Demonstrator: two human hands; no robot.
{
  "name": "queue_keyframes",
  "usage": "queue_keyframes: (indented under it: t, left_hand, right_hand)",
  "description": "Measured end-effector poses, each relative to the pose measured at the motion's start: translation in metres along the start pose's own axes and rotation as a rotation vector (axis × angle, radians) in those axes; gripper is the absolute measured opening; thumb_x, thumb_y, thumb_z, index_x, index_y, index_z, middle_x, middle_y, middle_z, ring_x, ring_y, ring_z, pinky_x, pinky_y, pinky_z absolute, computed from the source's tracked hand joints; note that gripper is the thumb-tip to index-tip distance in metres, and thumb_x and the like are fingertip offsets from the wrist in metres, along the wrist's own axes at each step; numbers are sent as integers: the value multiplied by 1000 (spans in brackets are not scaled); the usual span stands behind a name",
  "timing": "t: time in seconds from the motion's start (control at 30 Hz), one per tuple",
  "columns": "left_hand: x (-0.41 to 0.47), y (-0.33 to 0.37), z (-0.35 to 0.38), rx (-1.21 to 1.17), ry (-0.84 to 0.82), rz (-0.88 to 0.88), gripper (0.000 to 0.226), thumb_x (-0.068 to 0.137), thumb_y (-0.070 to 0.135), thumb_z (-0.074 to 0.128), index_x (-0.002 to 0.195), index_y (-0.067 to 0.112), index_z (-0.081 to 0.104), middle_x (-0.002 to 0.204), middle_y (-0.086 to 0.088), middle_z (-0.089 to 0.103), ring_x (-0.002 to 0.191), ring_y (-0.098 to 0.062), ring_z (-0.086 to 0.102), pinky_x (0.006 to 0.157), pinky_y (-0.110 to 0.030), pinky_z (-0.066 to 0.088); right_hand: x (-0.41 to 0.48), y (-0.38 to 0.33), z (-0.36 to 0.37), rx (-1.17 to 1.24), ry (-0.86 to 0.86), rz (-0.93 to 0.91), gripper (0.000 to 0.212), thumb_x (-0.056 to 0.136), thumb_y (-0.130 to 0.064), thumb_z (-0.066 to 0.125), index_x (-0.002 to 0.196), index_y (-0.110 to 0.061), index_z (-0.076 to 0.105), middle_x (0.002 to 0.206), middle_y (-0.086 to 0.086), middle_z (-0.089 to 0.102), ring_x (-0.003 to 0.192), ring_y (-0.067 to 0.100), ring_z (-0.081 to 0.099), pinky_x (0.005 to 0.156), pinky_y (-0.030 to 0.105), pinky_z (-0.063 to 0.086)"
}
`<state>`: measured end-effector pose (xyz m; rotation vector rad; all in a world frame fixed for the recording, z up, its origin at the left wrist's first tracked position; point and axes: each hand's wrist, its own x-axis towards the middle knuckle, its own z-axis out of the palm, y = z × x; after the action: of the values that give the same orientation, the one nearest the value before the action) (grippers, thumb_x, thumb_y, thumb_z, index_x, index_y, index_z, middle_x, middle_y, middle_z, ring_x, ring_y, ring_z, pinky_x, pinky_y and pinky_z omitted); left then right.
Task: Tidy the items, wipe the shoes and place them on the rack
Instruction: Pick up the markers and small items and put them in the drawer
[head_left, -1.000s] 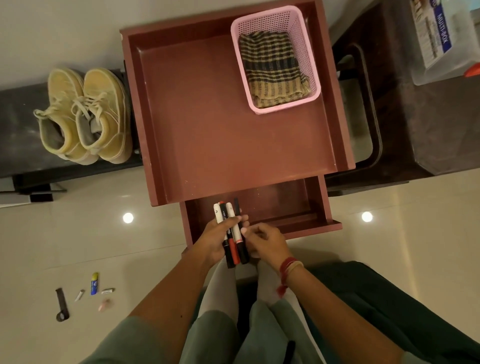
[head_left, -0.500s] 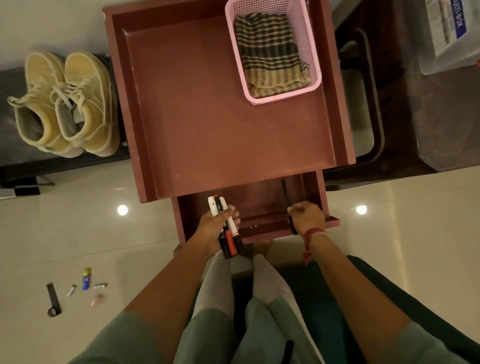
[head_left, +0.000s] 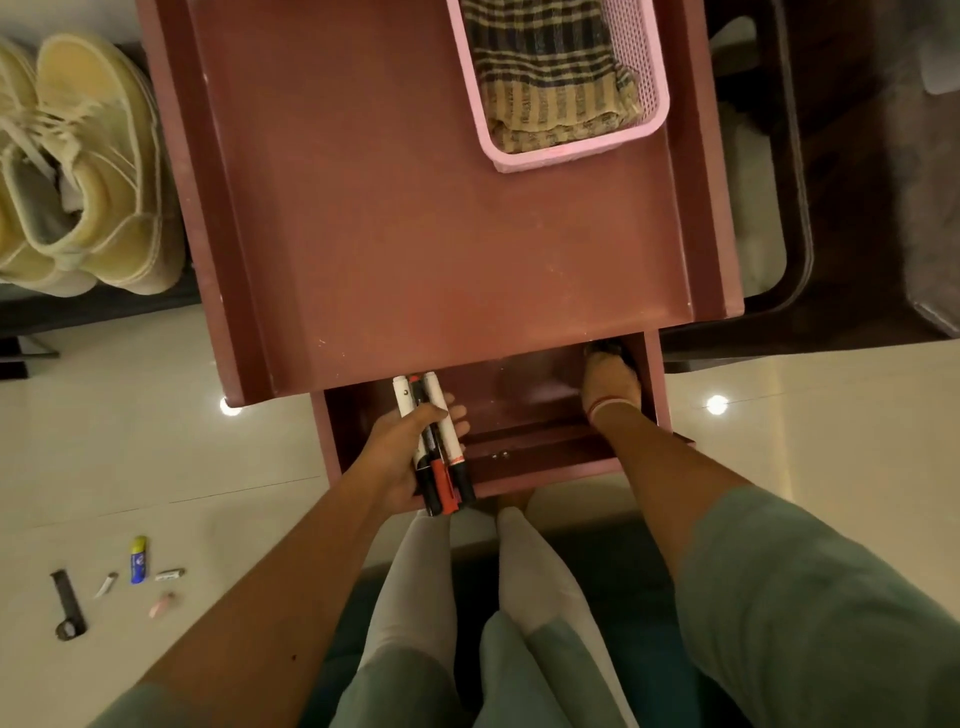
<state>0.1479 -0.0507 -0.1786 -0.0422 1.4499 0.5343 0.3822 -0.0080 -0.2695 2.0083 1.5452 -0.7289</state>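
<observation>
**Head view: markers over the open drawer**

The left hand (head_left: 400, 452) is gripping a bundle of markers (head_left: 448, 431), fingers curled round them, above the left end of the open drawer (head_left: 545, 462). The right hand (head_left: 610, 387) is reaching into the drawer's back right corner. Its fingertips are lying under the table top, so its grasp cannot be told. The shoes (head_left: 88, 171) are sitting on the dark rack (head_left: 78, 312) at far left, well apart from both hands. Half a second ago the right hand was holding a thin dark pen at the drawer's front edge. It is now lying deeper inside, while the left hand is keeping the same markers.
</observation>
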Motion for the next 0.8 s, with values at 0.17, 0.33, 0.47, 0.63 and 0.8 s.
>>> queue_keyframes:
  t: [0.17, 0.33, 0.47, 0.63, 0.8]
  left_hand:
    - [1, 0, 3, 43, 2, 16, 18, 93, 5, 54, 107, 11, 65, 100, -6, 73, 95, -17, 69, 73, -34, 55]
    - [-2, 3, 4, 64, 63, -7, 19, 90, 12, 63, 108, 12, 67, 99, -12, 71, 89, -21, 68, 73, -33, 55]
    - [-5, 1, 6, 74, 61, -19, 23, 88, 15, 67, 110, 11, 67, 97, -12, 72, 84, -20, 70, 68, -32, 56]
    - [-6, -3, 12, 76, 28, -63, 28, 83, 16, 73, 108, 7, 65, 91, -16, 71, 78, -27, 72, 66, -43, 59]
    - [1, -6, 10, 78, 43, -10, 33, 83, 22, 73, 111, 7, 66, 79, -6, 67, 72, -17, 64, 68, -32, 56]
  right_hand:
    - [-10, 1, 4, -193, -15, -110, 30, 93, 2, 42, 119, 1, 56, 149, 19, 25, 116, 35, 52, 88, 41, 50]
    - [-20, 4, 1, -35, -52, -65, 28, 95, -12, 47, 119, -1, 57, 144, 20, 34, 124, 36, 44, 99, 41, 42]
    - [-58, -18, -24, 669, 5, -39, 27, 89, -25, 61, 112, -11, 63, 120, 9, 58, 106, 24, 56, 89, 31, 47]
    - [-124, -67, -32, 1063, -411, -138, 26, 81, -19, 71, 105, -13, 63, 99, 2, 68, 92, 14, 64, 82, 31, 54]
    - [-106, -47, -31, 1101, -330, 36, 18, 80, -12, 72, 96, -16, 66, 88, -4, 66, 86, 14, 63, 75, 25, 49]
